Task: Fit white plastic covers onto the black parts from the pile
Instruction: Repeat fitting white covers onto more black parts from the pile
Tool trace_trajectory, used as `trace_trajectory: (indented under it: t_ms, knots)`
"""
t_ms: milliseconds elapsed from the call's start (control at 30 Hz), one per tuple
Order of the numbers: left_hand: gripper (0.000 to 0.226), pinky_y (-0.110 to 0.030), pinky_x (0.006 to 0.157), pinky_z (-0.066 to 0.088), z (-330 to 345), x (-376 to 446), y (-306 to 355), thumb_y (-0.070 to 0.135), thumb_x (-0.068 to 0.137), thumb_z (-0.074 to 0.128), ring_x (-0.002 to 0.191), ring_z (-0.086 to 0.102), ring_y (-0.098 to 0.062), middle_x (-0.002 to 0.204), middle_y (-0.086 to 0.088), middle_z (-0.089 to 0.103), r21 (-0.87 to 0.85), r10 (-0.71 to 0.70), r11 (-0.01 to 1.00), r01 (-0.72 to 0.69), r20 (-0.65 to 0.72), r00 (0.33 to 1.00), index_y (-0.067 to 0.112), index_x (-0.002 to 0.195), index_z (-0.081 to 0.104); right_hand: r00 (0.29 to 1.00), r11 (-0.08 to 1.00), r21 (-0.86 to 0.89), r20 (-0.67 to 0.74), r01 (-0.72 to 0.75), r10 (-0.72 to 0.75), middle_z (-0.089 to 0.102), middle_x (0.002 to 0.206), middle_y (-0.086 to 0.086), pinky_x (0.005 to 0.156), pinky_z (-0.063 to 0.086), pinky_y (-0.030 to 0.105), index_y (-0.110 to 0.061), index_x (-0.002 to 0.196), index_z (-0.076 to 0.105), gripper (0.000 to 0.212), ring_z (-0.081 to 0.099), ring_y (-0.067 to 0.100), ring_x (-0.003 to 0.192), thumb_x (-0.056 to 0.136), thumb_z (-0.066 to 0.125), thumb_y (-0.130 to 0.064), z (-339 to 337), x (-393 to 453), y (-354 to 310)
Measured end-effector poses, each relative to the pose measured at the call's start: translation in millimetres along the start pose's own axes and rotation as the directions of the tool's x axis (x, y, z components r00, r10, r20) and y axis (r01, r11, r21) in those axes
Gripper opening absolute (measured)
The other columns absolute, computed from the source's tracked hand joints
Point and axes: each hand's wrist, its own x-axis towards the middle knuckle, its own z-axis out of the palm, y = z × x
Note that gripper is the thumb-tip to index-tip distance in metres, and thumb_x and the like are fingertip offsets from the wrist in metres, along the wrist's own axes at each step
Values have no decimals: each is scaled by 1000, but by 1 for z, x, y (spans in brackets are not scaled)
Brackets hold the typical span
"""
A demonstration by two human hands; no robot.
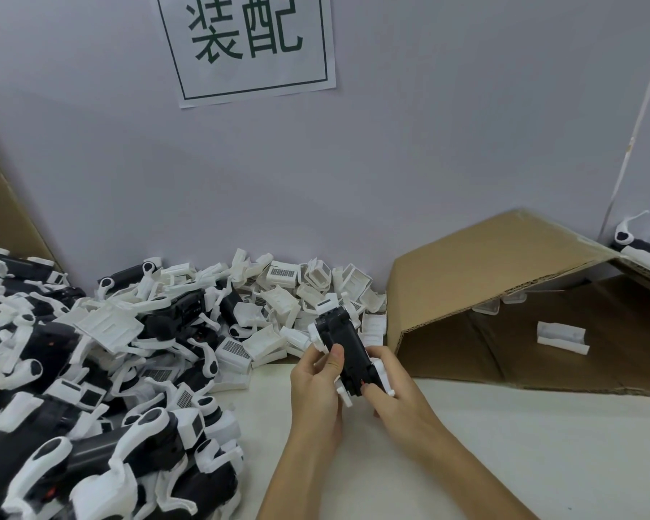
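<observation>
Above the pale counter, near its middle, both hands hold one black part off the surface. The left hand has its grip closed on the part's left side, thumb laid across the black top face. The right hand has its grip closed on the near right end, fingertips pressed at the lower edge beside a small red mark. White plastic pieces project from the part at its far end and along both sides; whether a cover is fully seated on it cannot be told.

Left of the hands, a large pile of black parts with white arms spreads over the counter to the picture's edge. Behind the hands, against the wall, lies a heap of loose white covers, some with gridded faces. To the right, a cardboard box lies on its side with its opening toward the person, and one white cover rests inside it. A paper sign with printed characters hangs on the wall.
</observation>
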Motion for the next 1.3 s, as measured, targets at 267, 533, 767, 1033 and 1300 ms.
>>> trace_trajectory:
  t_ms: [267, 533, 767, 1033, 1300]
  knots:
    - [22, -36, 87, 53, -12, 7, 7, 19, 98, 59, 104, 71, -30, 100, -13, 77, 188, -9, 982, -6, 78, 997, 6, 102, 76, 901, 941, -200, -292, 272, -322, 60, 111, -17, 80, 48, 11, -39, 120, 53, 51, 59, 2, 104, 91, 63, 2, 3, -1, 2]
    - [36, -35, 71, 54, -18, 3, 17, 34, 97, 59, 88, 71, -35, 73, -15, 74, 193, -136, 972, 132, 6, 991, 1, 87, 70, 801, 587, -646, 65, 488, -595, 49, 118, -11, 80, 47, 10, -26, 133, 56, 49, 56, 2, 96, 87, 70, -17, 10, -9, 1]
    - [20, -39, 67, 57, -21, 6, 25, 13, 96, 50, 77, 68, -28, 84, -11, 75, 107, -54, 991, 76, -197, 979, 7, 98, 69, 904, 699, -673, -103, 244, -414, 50, 117, -11, 86, 42, 13, -17, 124, 62, 35, 52, 3, 106, 93, 51, -6, 9, -3, 3]
    - [22, -26, 44, 47, -19, 4, 31, 16, 97, 48, 60, 64, -23, 75, -11, 73, 28, -84, 995, 91, -198, 977, 7, 93, 68, 988, 622, -782, -59, 42, -142, 21, 149, 7, 104, 38, 26, -16, 134, 47, 46, 29, 24, 139, 89, 45, -4, 21, 31, -4]
    - [22, -27, 50, 48, -18, 4, 28, 17, 97, 48, 71, 64, -27, 82, -13, 75, 50, -67, 996, 78, -186, 980, 7, 97, 68, 947, 389, -920, -161, -42, -278, 65, 101, 0, 79, 44, 36, -18, 105, 65, 28, 61, 26, 98, 79, 67, -8, 42, 31, -2]
